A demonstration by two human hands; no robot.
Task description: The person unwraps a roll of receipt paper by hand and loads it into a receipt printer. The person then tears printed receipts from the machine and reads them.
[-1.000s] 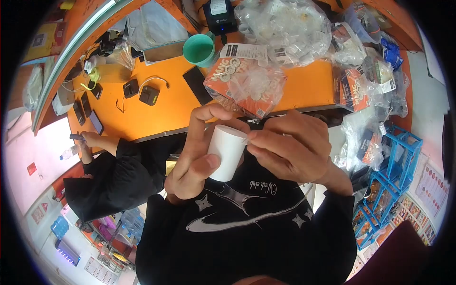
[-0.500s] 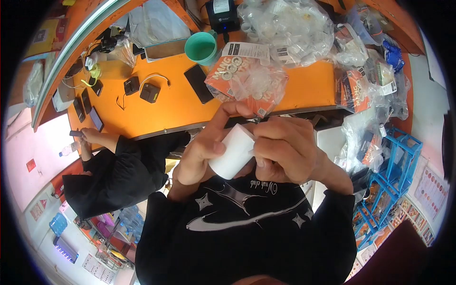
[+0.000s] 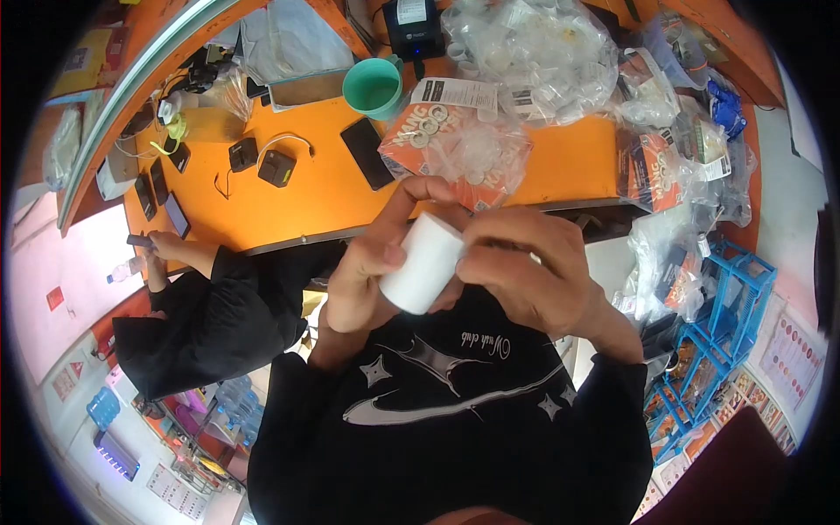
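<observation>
My left hand point(image 3: 363, 276) is wrapped round a white paper roll point(image 3: 423, 262), thumb across its near side. The roll is tilted, held above the front of my shirt. At its right edge, my right hand point(image 3: 534, 267) has its fingers curled and pressed against the paper, slightly blurred. What lies between those fingertips is partly hidden. Just beyond both hands, a packed orange-and-white bag point(image 3: 407, 140) sits on the orange counter point(image 3: 306, 206) with a printed receipt point(image 3: 455, 93) on top.
A black receipt printer point(image 3: 414, 35) stands at the back, near a green cup point(image 3: 374, 89). A dark phone point(image 3: 366, 153) and small black devices point(image 3: 276, 168) lie on the counter. Clear plastic bags point(image 3: 534, 57) pile up at right. Another person point(image 3: 210, 324) in black is at left, holding a phone.
The roll has moved slightly up and to the left in my left hand. My right hand's fingers have shifted along its edge; the paper flap seen there before no longer shows.
</observation>
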